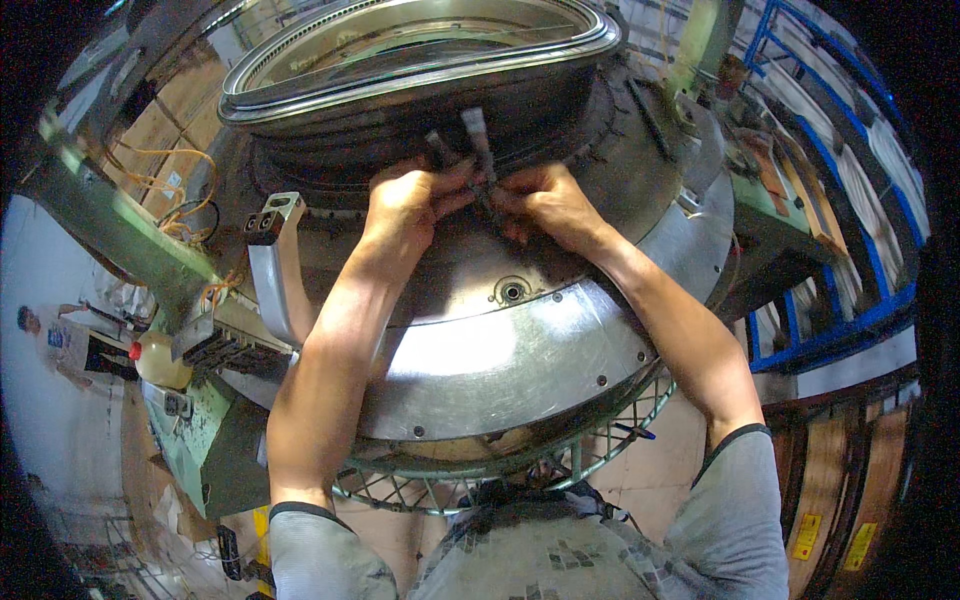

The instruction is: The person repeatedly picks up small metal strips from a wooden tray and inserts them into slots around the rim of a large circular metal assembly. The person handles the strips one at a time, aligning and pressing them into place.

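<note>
In front of the dark cylinder wall of a large round machine point(440, 350), my two hands meet at a narrow dark piece with two pale grey strip-like ends point(475, 128) sticking up. My left hand point(405, 205) is closed, its thumb and fingers pinching toward the piece from the left. From the right, my right hand point(558, 208) is closed with its fingertips on the same piece, just below the pale ends. The fingers and shadow partly hide it, so its exact kind does not show. A round fitting with a hole point(513, 291) lies on the metal surface below my hands.
Above the hands is a toothed metal ring point(420, 97). A curved metal bracket point(277, 265) rises beside my left forearm. Green machine posts point(130, 210) stand at the left, with a cream bottle point(163, 360). A blue rack point(835, 335) is at right; another person point(75, 340) stands far left.
</note>
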{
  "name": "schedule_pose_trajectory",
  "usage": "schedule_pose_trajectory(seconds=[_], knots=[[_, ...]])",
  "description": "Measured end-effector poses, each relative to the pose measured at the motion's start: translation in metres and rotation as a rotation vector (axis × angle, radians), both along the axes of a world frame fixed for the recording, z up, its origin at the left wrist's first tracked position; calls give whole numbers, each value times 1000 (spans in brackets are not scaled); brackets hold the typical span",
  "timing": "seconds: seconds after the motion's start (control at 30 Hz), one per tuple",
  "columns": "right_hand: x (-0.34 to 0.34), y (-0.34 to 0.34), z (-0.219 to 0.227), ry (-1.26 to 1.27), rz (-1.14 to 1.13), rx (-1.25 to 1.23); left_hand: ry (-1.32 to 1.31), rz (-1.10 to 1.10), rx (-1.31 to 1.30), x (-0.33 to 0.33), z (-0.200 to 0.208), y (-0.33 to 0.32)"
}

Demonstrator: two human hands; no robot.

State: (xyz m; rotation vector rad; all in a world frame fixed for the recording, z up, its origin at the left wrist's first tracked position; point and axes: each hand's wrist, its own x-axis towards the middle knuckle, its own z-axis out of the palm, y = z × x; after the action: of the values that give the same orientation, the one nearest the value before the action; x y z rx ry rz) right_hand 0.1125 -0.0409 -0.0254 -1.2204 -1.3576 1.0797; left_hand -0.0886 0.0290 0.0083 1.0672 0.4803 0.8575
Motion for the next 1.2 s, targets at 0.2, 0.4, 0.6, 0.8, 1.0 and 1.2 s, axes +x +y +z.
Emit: schedule_pose_trajectory(seconds=[0.2, 0.4, 0.6, 0.8, 1.0, 1.2], knots=[[-5, 3, -7, -316, -202, 319, 97, 282, 320, 5, 10, 0], [-5, 3, -9, -343, -213, 386, 664, 736, 1514, 6, 10, 0], [-5, 4, -10, -397, -260, 430, 799, 697, 1564, 9, -2, -7], [-1, 6, -14, -407, -238, 443, 818, 656, 1572, 12, -3, -9], [3, 10, -19, -450, -249, 429, 864, 633, 1554, 12, -3, -9], [5, 11, -23, -445, -245, 431, 840, 615, 1538, 12, -5, -7]])
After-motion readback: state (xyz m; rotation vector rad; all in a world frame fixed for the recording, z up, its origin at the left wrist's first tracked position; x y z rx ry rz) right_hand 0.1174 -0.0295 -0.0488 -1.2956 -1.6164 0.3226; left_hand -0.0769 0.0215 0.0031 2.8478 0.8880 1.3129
